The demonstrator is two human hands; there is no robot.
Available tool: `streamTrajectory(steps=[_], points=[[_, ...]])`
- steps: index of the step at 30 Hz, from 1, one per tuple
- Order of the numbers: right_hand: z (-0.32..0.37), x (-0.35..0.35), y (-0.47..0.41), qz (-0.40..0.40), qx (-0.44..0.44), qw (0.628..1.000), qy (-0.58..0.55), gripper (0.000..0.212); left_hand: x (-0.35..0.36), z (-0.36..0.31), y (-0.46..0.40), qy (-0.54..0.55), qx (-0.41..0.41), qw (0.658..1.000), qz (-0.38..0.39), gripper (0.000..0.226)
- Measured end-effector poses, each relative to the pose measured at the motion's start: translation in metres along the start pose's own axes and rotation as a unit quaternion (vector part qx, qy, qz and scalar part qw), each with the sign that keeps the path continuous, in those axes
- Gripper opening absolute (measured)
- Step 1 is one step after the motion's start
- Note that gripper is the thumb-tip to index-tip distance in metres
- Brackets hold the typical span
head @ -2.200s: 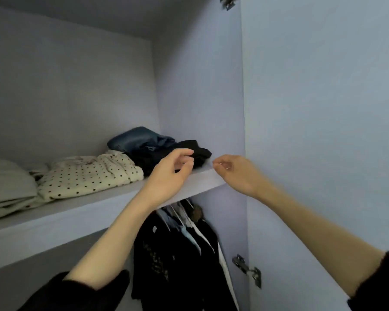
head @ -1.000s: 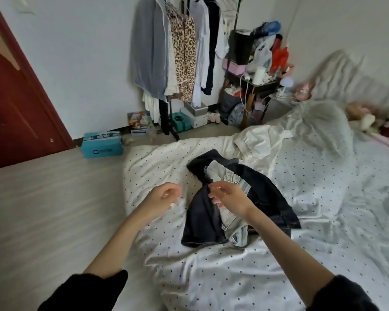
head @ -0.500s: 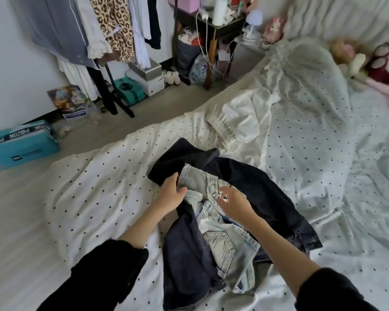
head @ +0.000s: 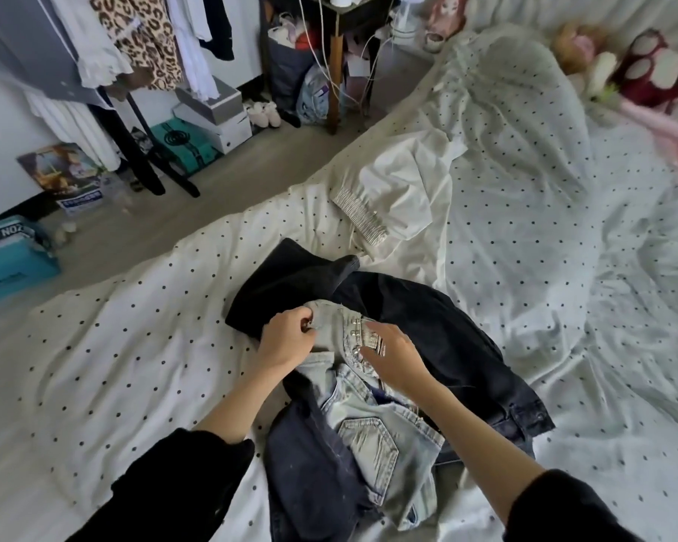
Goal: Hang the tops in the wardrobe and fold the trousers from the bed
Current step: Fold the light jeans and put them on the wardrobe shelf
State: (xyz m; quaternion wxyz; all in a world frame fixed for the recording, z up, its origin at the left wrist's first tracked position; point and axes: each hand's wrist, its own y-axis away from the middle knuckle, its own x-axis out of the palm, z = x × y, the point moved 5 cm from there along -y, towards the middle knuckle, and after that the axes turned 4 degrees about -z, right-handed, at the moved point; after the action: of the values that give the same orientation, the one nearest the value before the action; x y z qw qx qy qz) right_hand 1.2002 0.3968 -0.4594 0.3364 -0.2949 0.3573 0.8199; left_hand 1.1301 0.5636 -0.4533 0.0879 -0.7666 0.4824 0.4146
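A crumpled heap of clothes lies on the polka-dot bed (head: 141,346). On top are light blue jeans (head: 372,432) with a studded waistband. Dark navy trousers (head: 439,330) lie under and around them. My left hand (head: 286,338) pinches the left end of the jeans' waistband. My right hand (head: 392,354) lies on the studded part of the waistband, fingers curled into the cloth. White trousers (head: 400,193) with an elastic waist lie farther up the bed.
A clothes rack (head: 134,45) with hanging garments stands at the far left by the wall. Boxes (head: 208,115) and a teal case (head: 8,260) sit on the floor. A cluttered side table (head: 337,52) and plush toys (head: 642,68) lie beyond the bed.
I turned from the wardrobe shelf to the bed. Both hands came down onto the clothes heap and took hold of the light jeans' waistband.
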Motion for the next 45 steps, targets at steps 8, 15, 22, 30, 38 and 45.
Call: streamTrajectory(steps=[8,15,22,30,38,45], points=[[0.027,-0.07,0.029,-0.015,-0.086,0.992,-0.085,0.025,-0.016,-0.072,0.039,0.096,0.18,0.978,0.036,0.023],[0.017,-0.141,0.093,-0.154,-0.112,0.978,-0.083,0.042,-0.007,-0.103,0.088,0.065,0.117,0.983,0.125,0.03],[-0.013,-0.219,0.16,-0.237,-0.107,0.96,-0.104,0.037,-0.024,-0.166,0.123,0.009,0.134,0.99,0.053,0.021],[-0.055,-0.314,0.264,-0.331,-0.101,0.936,-0.068,0.044,-0.012,-0.278,0.191,0.05,0.196,0.965,0.166,0.018],[-0.092,-0.373,0.311,-0.39,-0.056,0.919,0.023,0.02,0.045,-0.336,0.239,0.201,0.125,0.901,0.363,0.014],[-0.16,-0.301,0.251,-0.234,0.057,0.97,-0.042,0.029,0.107,-0.263,0.201,0.172,-0.043,0.962,0.209,0.026]])
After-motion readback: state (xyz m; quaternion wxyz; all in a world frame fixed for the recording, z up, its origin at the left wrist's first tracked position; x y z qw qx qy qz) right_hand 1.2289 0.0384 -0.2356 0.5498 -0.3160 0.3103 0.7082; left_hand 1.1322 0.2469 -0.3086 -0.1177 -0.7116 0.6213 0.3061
